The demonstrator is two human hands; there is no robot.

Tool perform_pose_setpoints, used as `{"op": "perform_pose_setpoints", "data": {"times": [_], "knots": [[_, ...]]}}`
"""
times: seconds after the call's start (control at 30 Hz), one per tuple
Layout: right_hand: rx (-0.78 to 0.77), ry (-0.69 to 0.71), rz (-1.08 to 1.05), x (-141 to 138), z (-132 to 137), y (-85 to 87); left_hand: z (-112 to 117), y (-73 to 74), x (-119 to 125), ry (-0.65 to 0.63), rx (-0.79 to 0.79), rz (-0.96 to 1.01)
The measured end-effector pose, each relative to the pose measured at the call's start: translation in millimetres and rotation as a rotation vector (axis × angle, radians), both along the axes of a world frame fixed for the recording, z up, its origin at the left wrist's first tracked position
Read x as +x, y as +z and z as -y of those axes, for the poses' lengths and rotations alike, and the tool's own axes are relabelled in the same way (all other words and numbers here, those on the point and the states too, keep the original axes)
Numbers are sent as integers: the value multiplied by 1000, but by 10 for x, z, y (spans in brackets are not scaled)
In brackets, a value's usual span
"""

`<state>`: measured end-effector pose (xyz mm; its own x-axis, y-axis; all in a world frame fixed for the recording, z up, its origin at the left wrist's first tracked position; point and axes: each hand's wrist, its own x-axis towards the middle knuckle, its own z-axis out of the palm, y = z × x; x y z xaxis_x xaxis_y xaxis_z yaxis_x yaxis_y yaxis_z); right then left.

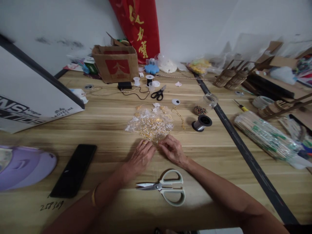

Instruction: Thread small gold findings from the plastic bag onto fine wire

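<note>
Side by side at the near edge of a loose pile of gold and silver beads [156, 126], my left hand [143, 155] and my right hand [174, 151] almost meet at the fingertips. Both have closed fingers. A few small beads show between them, but whatever the fingertips pinch is too small to make out. Faint thin line, perhaps thread, runs from the hands toward me. Light-handled scissors [172, 188] lie just in front of me, blades pointing left. A gold chain [179, 117] lies right of the pile, near a spool of thin line [201, 123].
A black phone [74, 170] and a purple cap [26, 165] lie on the left, below a large white box [34, 87]. Black scissors [158, 93], a clear jar of beads [204, 104] and a paper bag [115, 63] stand farther back. Wrapped sticks [268, 136] lie right.
</note>
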<state>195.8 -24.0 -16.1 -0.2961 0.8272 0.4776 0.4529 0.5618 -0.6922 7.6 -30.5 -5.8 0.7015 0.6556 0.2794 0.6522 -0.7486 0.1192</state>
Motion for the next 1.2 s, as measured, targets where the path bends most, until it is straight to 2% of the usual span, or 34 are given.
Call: {"op": "perform_pose_setpoints", "data": {"times": [0.23,0.47,0.73,0.9,1.2], "knots": [[-4,-6,-21,4,-4,-2,-22,-16,-9,-34,3,42],[-59,-76,-116,16,-42,-20,-27,62,7,-42,2,119],[-142,-150,-247,35,-96,24,-71,-34,17,-20,-30,261],[-125,-146,-232,40,-92,21,-97,0,21,5,-230,401],[10,13,-44,26,-13,-4,-159,-101,-8,203,-578,603]]}}
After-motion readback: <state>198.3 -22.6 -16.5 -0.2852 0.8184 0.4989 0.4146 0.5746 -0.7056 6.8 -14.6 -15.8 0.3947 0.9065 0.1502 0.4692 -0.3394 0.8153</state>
